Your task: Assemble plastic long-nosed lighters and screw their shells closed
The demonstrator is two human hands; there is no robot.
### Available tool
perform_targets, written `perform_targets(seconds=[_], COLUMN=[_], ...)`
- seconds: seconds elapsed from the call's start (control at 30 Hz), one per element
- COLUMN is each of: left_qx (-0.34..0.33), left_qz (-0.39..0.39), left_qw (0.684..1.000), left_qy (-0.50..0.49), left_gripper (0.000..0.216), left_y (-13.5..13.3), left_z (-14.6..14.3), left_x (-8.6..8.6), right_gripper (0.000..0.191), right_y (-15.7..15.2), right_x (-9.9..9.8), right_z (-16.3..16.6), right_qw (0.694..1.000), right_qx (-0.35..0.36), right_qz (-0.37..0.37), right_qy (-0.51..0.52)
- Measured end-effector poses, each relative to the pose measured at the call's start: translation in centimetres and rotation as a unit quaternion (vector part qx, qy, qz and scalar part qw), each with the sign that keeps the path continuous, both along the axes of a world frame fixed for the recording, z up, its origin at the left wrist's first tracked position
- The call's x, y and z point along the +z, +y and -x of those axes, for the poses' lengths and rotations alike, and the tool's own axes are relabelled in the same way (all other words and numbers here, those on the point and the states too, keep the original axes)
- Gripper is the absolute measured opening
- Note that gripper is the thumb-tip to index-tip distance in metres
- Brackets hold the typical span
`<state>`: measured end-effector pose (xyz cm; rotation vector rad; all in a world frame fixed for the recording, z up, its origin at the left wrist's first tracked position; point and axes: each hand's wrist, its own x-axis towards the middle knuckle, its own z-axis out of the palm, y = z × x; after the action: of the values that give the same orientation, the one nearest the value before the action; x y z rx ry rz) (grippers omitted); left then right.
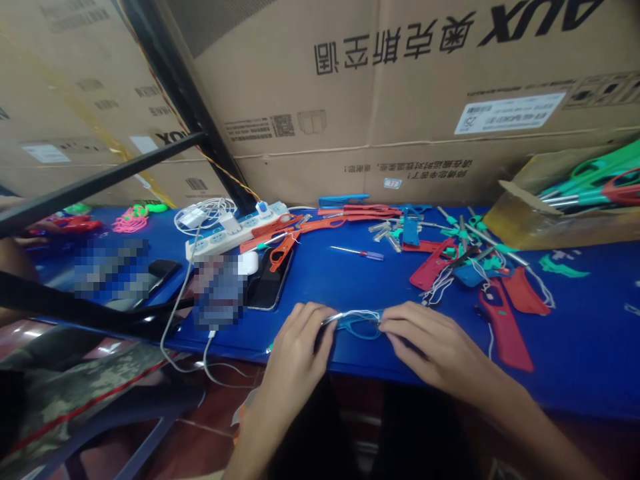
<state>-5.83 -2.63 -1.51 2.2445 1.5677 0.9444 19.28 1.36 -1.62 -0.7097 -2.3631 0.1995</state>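
Observation:
Both my hands rest at the near edge of the blue table (pixel 350 287), holding one small assembly between them. It is a blue plastic handle piece (pixel 359 323) with a metal rod and white string along it. My left hand (pixel 299 343) pinches its left end, where the metal rod shows. Fingers of my right hand (pixel 427 340) close on its right end. A pile of red, blue and green plastic handle parts (pixel 465 267) with rods and strings lies to the right of my hands.
A small screwdriver (pixel 357 253) lies mid-table. A white power strip (pixel 235 233) with chargers, cables and phones sits at left. A cardboard box (pixel 565 200) of green and red tools stands at far right. Large cartons (pixel 400 93) wall the back. Black bars (pixel 100 175) cross the left.

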Motion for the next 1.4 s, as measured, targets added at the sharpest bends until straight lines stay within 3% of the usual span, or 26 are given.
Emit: perform_targets(seconds=[0.37,0.77,1.03,1.4], left_qx=[-0.01,0.035,0.029,0.04], left_qz=[0.011,-0.001,0.013,-0.052], left_qw=[0.999,0.995,0.997,0.997], left_qy=[0.038,0.088,0.074,0.045], left_gripper=[0.019,0.018,0.019,0.019], left_y=[-0.5,-0.7,-0.5,-0.4], left_z=[0.2,0.1,0.2,0.2], left_x=[0.1,0.0,0.0,-1.1], right_gripper=[0.024,0.024,0.026,0.032], right_y=[0.3,0.5,0.4,0.5], right_x=[-0.3,-0.5,-0.5,-0.7], right_z=[-0.8,-0.5,-0.4,-1.0], right_qw=[0.999,0.999,0.999,0.997], right_qx=[-0.006,-0.014,-0.012,0.007], right_qz=[0.029,0.041,0.044,0.078], right_qy=[-0.022,-0.018,-0.023,-0.017])
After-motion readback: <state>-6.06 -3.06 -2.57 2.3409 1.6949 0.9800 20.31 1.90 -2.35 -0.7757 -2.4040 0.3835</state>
